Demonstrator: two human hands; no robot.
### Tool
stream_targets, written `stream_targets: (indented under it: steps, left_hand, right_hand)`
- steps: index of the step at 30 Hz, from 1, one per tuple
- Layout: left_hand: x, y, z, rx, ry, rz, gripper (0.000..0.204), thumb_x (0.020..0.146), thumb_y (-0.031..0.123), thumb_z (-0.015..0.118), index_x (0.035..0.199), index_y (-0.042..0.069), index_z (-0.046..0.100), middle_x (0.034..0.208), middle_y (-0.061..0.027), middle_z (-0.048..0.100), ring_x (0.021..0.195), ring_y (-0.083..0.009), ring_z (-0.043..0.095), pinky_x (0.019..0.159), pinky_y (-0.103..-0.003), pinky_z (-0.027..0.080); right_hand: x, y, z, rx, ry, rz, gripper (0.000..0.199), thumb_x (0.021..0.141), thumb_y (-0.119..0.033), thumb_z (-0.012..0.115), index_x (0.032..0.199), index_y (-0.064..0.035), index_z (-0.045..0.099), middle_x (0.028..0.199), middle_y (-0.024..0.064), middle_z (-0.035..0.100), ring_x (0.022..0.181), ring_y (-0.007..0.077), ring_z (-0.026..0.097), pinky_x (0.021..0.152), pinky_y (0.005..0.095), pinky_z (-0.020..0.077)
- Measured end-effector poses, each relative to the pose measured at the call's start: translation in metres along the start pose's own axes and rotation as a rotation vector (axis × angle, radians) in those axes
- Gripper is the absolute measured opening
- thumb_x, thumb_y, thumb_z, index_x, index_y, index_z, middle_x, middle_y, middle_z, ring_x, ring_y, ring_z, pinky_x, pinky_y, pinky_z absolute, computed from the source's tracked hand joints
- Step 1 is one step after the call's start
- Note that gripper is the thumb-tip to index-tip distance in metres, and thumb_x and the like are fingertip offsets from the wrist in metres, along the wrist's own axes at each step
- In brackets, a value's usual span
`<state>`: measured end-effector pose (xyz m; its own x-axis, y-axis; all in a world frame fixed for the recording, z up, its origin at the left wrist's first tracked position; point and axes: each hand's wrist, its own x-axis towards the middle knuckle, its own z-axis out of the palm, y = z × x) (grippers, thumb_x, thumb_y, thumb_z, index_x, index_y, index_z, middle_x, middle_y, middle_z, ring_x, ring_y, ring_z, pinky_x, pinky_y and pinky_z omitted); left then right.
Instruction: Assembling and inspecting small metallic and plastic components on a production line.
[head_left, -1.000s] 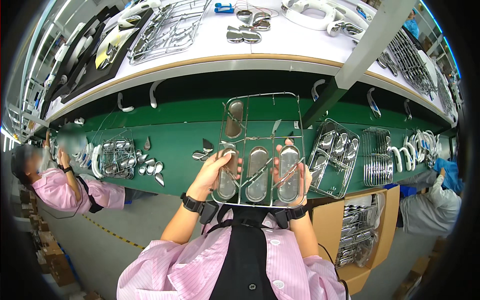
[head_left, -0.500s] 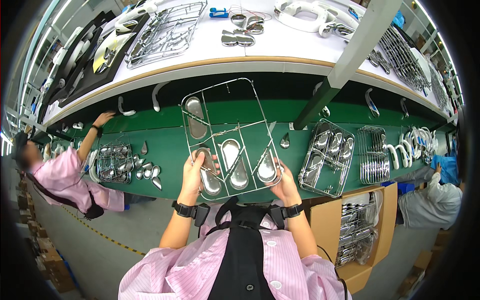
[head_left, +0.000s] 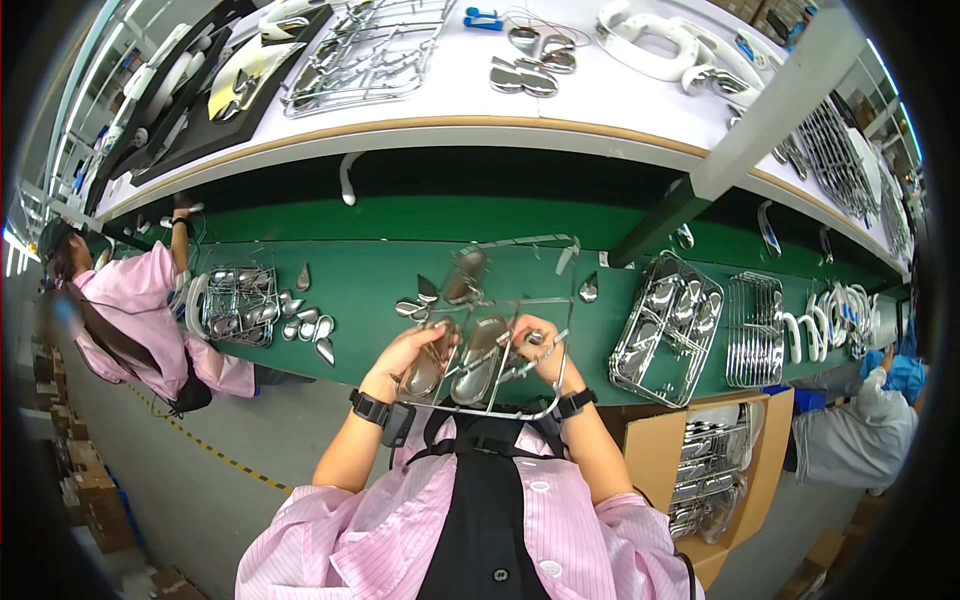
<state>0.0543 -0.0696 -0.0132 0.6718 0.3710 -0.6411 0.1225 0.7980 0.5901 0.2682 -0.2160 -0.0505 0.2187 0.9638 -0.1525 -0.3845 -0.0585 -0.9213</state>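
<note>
Strip light [head_left: 20, 244] glares at nine o'clock; shadow sits beneath the bowed shelf [head_left: 480, 131] at twelve; the central rack [head_left: 488, 360] blurs.

Glossy metallic shine, matt card, soft cloth
Wire rack [head_left: 487, 411]: bright metal; its oval pieces [head_left: 477, 372]: smooth, glossy, metallic-looking. Bench top [head_left: 365, 285]: smooth, faint sheen. At four o'clock, carton [head_left: 652, 450]: matt cardboard. At six, shirt [head_left: 365, 545]: creased cloth.
</note>
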Motion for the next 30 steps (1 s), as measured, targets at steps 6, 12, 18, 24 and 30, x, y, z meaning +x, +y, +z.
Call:
stream_targets:
  steps: [6,12,18,24,30]
  left_hand:
    - [-0.011,0.016,-0.011,-0.07,-0.012,0.129,0.022,0.098,0.02,0.049,0.112,0.003,0.053,0.097,-0.0107,0.066,0.078,-0.0209,0.065,0.063,-0.034,0.055]
    - [-0.01,0.035,-0.038,-0.077,0.076,0.146,0.021,0.099,0.018,0.047,0.113,0.003,0.052,0.099,-0.0139,0.066,0.079,-0.0232,0.067,0.063,-0.034,0.056]
    - [0.008,0.03,-0.059,-0.131,0.03,0.023,0.024,0.098,0.018,0.048,0.114,0.001,0.055,0.103,-0.0127,0.067,0.09,-0.0233,0.066,0.072,-0.036,0.054]
    - [0.015,0.037,-0.054,-0.286,-0.036,0.055,0.028,0.097,0.02,0.051,0.116,0.001,0.057,0.105,-0.0122,0.066,0.088,-0.0204,0.064,0.078,-0.034,0.054]
    - [0.017,0.056,-0.06,-0.218,0.087,0.381,0.018,0.098,0.018,0.048,0.108,0.003,0.051,0.095,-0.0138,0.064,0.077,-0.023,0.065,0.065,-0.038,0.056]
  right_hand:
    - [0.061,0.122,-0.032,-0.724,0.311,0.136,0.023,0.081,-0.018,0.065,0.095,0.0004,0.064,0.085,0.0137,0.068,0.074,0.0252,0.065,0.07,0.0351,0.0519]
    - [0.081,0.113,0.008,-1.3,0.639,-0.013,0.037,0.076,-0.019,0.068,0.11,-0.0062,0.062,0.107,0.0209,0.063,0.1,0.0348,0.06,0.087,0.04,0.0475]
    - [0.072,-0.023,0.091,0.767,-0.182,0.153,0.042,0.092,-0.016,0.056,0.131,-0.0037,0.048,0.125,0.0083,0.057,0.12,0.0259,0.052,0.104,0.0421,0.0404]
    - [0.068,0.003,0.091,0.572,0.1,0.082,0.03,0.089,-0.02,0.064,0.114,-0.0044,0.056,0.102,0.0062,0.065,0.098,0.0259,0.062,0.092,0.0397,0.0487]
    - [0.052,0.019,0.086,0.556,0.284,0.178,0.037,0.082,-0.006,0.068,0.116,-0.003,0.053,0.086,0.0014,0.06,0.076,0.0142,0.059,0.068,0.0318,0.0488]
